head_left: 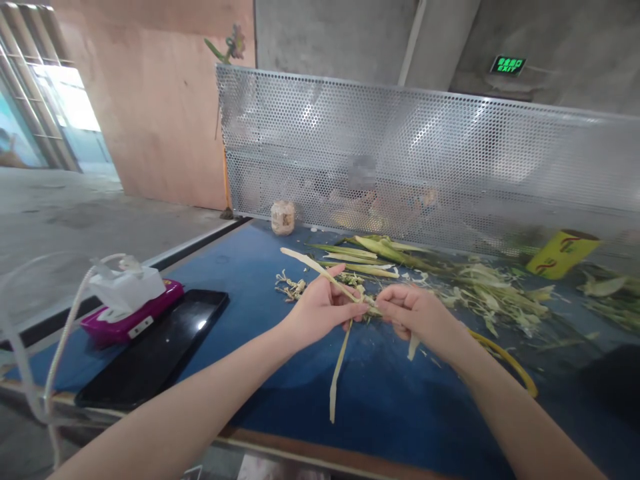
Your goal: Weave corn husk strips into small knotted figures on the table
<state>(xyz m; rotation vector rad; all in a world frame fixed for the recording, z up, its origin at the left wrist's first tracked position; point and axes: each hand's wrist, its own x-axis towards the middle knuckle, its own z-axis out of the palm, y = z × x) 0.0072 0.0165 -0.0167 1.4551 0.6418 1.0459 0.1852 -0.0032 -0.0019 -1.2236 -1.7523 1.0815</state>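
Observation:
Just above the blue tabletop, my left hand (320, 303) is closed, pinching pale plant strips between thumb and fingers. One long pale strip (303, 258) slants up and left across this hand, and a narrow strip (337, 380) hangs down below it. Close by on its right, my right hand (423, 312) is closed, its thumb and forefinger pinching the other end of the same pale plant bundle (370, 303). A short pale piece (413, 347) dangles beneath the right hand. The fingers partly hide the bundle, so its exact shape cannot be made out.
Behind my hands lie green leaf strips (373, 257) and a heap of shredded leaves (493, 290). A yellow cylinder (563, 255), a yellow ring (517, 370) and a pale jar-like object (283, 219) are about. Left are a black phone (160, 353) and purple power strip (167, 303). A perforated metal screen (400, 140) stands behind.

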